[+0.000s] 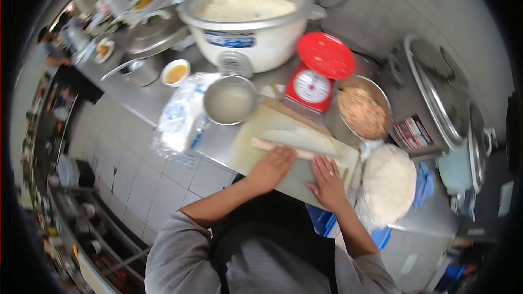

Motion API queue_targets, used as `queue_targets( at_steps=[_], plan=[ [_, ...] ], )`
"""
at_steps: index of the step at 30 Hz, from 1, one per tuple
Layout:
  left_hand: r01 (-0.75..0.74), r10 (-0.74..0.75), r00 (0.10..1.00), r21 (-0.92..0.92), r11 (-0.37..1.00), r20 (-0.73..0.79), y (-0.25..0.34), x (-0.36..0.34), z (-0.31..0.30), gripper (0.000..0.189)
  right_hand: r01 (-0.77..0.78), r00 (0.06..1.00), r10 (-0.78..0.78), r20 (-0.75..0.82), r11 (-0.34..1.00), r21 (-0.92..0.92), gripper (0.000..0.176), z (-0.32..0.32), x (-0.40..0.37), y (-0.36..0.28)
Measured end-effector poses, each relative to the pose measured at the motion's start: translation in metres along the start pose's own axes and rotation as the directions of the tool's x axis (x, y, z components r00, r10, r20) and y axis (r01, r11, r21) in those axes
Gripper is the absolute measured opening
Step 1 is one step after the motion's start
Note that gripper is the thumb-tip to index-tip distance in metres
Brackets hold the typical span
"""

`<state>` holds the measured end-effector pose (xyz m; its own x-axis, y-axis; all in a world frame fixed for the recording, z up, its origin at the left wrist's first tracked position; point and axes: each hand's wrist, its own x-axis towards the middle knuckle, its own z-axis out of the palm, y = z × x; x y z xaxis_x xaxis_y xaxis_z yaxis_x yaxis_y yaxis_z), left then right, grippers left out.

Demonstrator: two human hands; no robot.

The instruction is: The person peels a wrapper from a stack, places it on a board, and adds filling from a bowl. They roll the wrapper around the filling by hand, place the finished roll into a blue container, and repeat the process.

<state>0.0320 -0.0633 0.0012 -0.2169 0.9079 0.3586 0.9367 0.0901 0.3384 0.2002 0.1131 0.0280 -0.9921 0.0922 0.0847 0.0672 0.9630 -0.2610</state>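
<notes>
Head view shows the left hand (272,166) and right hand (328,177) laid flat, fingers spread, grasping nothing, on a long pale roll (294,148) across the cutting board (256,155) at the desk (217,142) edge. Rolling seems the step in hand; going on calls for even palm pressure, clear of the filling bowl (362,113).

Flat left hand (274,165), flat right hand (328,179)

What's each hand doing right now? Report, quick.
Left hand: open, palm flat on the dough roll, gripping nothing.
Right hand: open, flat on the same roll.
</notes>
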Motion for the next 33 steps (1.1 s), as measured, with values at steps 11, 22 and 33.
queue_targets(
  at_steps=[11, 22, 33],
  plan=[
    [0.049, -0.06, 0.995, -0.139, 0.989, -0.074, -0.04, 0.037, -0.004, 0.041, 0.075, 0.953, -0.065, -0.297, 0.997, 0.024, 0.048, 0.014, 0.041, 0.049],
    [0.055, -0.063, 0.997, -0.185, 0.981, -0.034, -0.023, -0.023, -0.037, 0.02, -0.083, 0.947, 0.142, -0.289, 0.975, 0.205, 0.022, 0.008, -0.048, 0.031],
    [0.065, -0.076, 0.995, -0.176, 0.982, -0.061, -0.013, -0.01, -0.008, 0.035, 0.023, 0.995, -0.009, -0.099, 0.989, 0.148, 0.029, -0.015, 0.014, 0.015]
  ],
)
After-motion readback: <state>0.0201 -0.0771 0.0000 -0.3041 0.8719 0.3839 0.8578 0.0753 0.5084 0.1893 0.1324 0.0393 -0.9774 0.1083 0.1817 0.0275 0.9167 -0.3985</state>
